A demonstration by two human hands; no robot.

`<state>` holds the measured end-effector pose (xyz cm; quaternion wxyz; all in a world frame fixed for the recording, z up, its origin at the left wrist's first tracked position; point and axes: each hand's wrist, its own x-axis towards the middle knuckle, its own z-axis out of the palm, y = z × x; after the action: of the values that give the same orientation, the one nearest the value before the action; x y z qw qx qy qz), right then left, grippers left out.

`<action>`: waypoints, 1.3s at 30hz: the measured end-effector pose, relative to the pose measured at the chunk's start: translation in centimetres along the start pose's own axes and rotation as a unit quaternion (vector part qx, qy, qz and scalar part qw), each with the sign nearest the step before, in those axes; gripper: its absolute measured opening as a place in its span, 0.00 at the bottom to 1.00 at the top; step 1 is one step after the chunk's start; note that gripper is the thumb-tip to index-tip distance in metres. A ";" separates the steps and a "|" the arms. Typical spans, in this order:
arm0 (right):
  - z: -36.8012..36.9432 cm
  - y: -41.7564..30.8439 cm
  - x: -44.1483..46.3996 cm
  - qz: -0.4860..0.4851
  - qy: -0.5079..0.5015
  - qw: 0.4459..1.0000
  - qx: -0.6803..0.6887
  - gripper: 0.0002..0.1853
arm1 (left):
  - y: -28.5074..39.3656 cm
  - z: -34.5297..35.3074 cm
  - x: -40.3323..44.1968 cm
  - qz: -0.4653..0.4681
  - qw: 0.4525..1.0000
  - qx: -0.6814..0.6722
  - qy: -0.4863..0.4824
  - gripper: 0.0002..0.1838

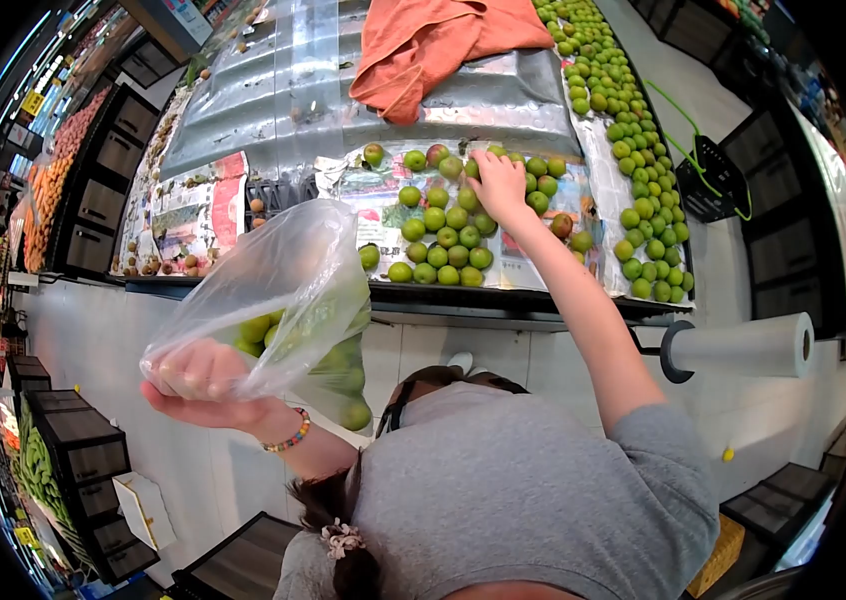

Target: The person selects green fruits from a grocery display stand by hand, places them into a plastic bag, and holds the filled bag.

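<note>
Over the stand (523, 303), I have the right hand (501, 185) among the fruit (446, 237), pinch unclear, left hand (208, 378) clenched on the bag (293, 260): picking, I'd judge, calling next for a sure grip.

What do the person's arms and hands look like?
The left hand and right hand wear no gloves. A bracelet of little colourful beads circles the left wrist. The right arm has a short, plain grey sleeve.
</note>
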<state>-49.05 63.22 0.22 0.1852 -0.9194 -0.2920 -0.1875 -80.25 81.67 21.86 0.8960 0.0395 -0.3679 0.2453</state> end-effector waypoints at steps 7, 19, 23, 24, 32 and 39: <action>-6.5 -2.3 0.5 0.101 0.006 0.760 0.642 0.18 | -0.1 -0.4 0.6 -0.002 1.000 -0.009 -0.004 0.19; -15.8 -8.8 -0.3 -0.001 0.014 0.661 0.750 0.18 | -2.1 -1.4 1.6 -0.034 0.998 -0.058 -0.007 0.19; -10.2 -5.5 -0.8 0.142 -0.019 0.691 0.709 0.18 | -2.1 -1.4 1.5 -0.039 0.997 -0.065 -0.001 0.20; -9.3 -4.6 -1.4 0.175 -0.043 0.717 0.674 0.18 | -2.0 -1.3 1.4 -0.046 0.997 -0.065 0.001 0.20; -8.7 -4.0 -2.2 0.219 -0.065 0.629 0.743 0.16 | -2.8 -1.5 1.4 -0.052 0.996 -0.075 0.010 0.19; -10.8 -4.7 -1.6 0.200 -0.104 0.492 0.841 0.17 | -2.6 -1.2 0.9 -0.045 0.997 -0.055 0.016 0.20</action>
<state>-55.65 61.26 9.87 0.8713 -0.3745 -0.1366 0.2861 -77.71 80.08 21.85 0.9128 0.0028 -0.3645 0.1844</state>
